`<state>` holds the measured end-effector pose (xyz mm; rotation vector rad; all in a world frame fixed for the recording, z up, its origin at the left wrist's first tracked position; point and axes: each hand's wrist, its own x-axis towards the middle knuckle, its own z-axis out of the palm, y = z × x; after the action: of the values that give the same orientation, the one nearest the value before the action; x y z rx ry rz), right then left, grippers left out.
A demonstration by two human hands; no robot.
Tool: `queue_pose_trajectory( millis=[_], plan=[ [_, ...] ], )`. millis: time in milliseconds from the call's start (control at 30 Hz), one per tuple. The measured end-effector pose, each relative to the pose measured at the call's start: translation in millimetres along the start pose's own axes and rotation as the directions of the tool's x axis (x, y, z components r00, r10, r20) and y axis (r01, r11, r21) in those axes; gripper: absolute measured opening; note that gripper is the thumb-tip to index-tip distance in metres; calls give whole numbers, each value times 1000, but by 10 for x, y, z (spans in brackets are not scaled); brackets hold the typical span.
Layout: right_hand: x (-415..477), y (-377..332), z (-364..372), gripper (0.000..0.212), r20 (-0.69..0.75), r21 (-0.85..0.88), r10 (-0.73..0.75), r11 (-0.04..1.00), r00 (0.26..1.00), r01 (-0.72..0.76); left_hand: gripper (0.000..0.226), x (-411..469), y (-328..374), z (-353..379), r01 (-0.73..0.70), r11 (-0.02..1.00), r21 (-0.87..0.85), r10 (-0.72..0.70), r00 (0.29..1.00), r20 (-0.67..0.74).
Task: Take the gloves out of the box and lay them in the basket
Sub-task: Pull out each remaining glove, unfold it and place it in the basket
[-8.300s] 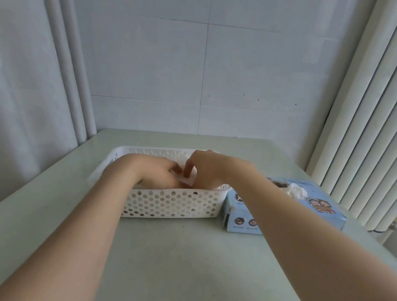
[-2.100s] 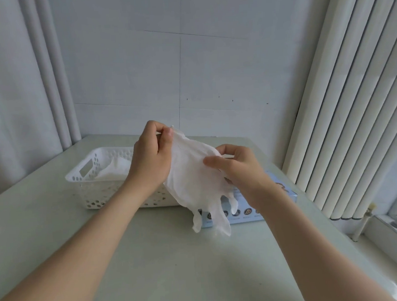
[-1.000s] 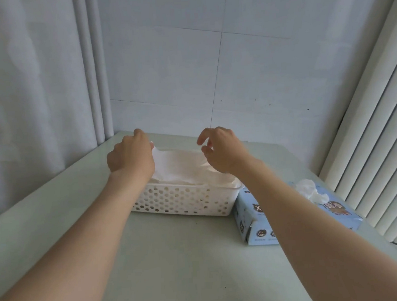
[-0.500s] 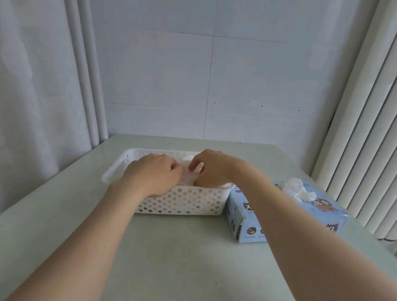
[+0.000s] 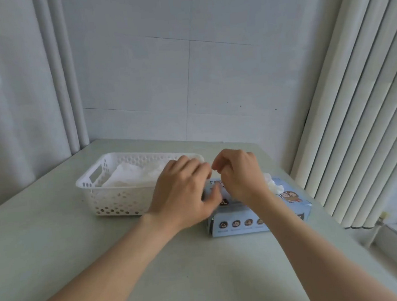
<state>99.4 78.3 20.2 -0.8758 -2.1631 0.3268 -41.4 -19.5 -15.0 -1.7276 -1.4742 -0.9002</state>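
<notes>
**Gloves in basket, both hands over the box end**

Table [image 5: 58,242]: smooth, matte, pale green.

11 o'clock: basket [image 5: 116,203], white rigid plastic, rectangular, walls punched with round holes, slot handle at its 9 o'clock end. Inside lie gloves [image 5: 133,176], thin, white, crinkled film in a flat heap.

12 o'clock: left hand [image 5: 184,196], fingers relaxed, holding nothing, over the basket's 3 o'clock end.

Right hand [image 5: 239,173], fingers curled, nothing seen in them.

1 o'clock: box [image 5: 242,223], light blue printed card, just beside the basket. A glove tuft [image 5: 274,185] pokes from its top.
</notes>
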Motion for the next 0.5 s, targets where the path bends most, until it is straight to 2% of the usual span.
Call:
queue_pose_trajectory(
  millis=[67,133,200,267,300,433,500],
  plan=[
    [-99,149,-155,37,-34,8,52,999,998,-52,54,-22,139,59,-57,998,33,53,993,103],
    [-181,282,-306,28,-35,-18,74,997,997,-74,69,-43,194,102,-125,990,68,110,977,182],
    [-253,382,-447,24,81,-146,62,988,995,-49,71,-52,207,140,-160,983,85,137,964,227],
    [-310,452,-539,40,258,-261,109,965,960,-40,70,-67,195,175,-169,980,104,134,952,276],
    [-323,486,-561,44,298,-274,141,960,944,-57,71,-77,194,187,-169,979,116,127,944,305],
    [-317,535,-566,12,209,-243,127,967,970,-75,72,-107,192,193,-170,973,159,101,924,370],
    [-313,529,-516,13,172,-257,97,965,980,-50,72,-121,200,196,-162,973,165,86,916,393]
  ],
)
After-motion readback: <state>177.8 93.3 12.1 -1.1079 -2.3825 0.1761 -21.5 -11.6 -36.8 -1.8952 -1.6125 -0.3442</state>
